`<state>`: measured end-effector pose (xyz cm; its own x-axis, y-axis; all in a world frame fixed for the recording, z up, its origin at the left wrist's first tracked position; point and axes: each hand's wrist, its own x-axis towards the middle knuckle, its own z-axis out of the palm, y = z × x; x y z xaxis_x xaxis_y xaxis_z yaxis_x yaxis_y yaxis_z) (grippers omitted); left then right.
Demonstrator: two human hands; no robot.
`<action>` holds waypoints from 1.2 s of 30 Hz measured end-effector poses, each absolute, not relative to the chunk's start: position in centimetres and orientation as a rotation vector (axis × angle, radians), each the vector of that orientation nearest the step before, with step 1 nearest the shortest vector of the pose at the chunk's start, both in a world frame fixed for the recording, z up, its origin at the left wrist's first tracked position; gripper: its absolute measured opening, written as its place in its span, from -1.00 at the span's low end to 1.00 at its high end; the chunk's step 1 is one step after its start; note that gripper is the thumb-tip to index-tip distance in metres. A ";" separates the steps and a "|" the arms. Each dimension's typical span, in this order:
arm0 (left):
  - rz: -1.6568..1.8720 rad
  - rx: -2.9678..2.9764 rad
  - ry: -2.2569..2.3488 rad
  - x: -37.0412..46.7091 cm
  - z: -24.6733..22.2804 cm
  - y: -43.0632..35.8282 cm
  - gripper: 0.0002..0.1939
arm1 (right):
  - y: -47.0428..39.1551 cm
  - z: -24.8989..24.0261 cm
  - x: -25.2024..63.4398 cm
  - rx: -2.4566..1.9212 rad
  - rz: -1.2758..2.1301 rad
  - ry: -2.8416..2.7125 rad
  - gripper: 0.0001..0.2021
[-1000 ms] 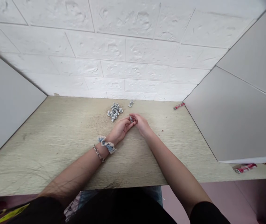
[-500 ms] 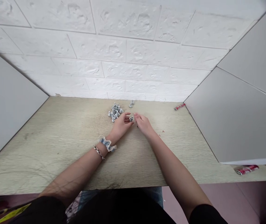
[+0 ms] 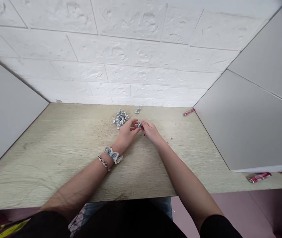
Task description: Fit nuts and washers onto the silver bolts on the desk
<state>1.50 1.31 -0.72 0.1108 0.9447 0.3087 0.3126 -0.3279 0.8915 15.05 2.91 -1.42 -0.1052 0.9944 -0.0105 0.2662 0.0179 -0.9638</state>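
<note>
A small silvery bolt (image 3: 139,125) with a washer-like collar lies sideways between my two hands, just above the table (image 3: 143,172). My left hand (image 3: 127,131) pinches it from the left. From the right, the thumb and fingers of my right hand (image 3: 152,131) close on its other end; the exact contact is partly covered by the fingers. Beyond my left hand sits a heap of similar bolts (image 3: 120,118), several of them overlapping. Two more bolts (image 3: 137,109) stand close together farther back, near the wall.
A white brick-patterned wall (image 3: 121,76) closes off the back. Grey panels stand at the left (image 3: 9,112) and right (image 3: 250,122). One red cylinder (image 3: 188,112) lies by the right panel's far corner, another red cylinder (image 3: 259,177) near the front right edge.
My right hand has moved in and closed on the bolt, which has tipped from upright to sideways. My left hand keeps its hold. The view has shifted slightly.
</note>
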 end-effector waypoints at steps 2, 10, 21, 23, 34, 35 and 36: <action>1.217 1.761 1.240 1.4 -0.8 1.3 -0.77 | 2.9 -1.5 15.0 -1.328 1.227 -1.447 -0.54; 1.154 1.639 1.275 1.0 -0.5 1.5 -0.76 | 2.6 -1.1 14.5 -1.275 1.350 -1.383 -0.57; 0.846 1.436 1.216 0.5 -0.5 2.6 -0.52 | 2.3 -1.7 14.3 -1.306 1.195 -1.550 -0.70; 0.821 1.446 1.225 0.6 -0.4 2.5 -0.50 | 2.3 -1.8 14.2 -1.291 1.167 -1.584 -0.71; 0.825 1.426 1.154 0.8 -0.1 2.4 -0.58 | 2.2 -1.6 14.1 -1.243 1.218 -1.545 -0.87; 0.836 1.412 1.161 0.8 -0.2 2.4 -0.59 | 2.2 -1.7 14.0 -1.228 1.221 -1.519 -0.88; 0.846 1.403 1.169 0.8 -0.2 2.4 -0.60 | 2.2 -1.7 14.0 -1.214 1.222 -1.490 -0.85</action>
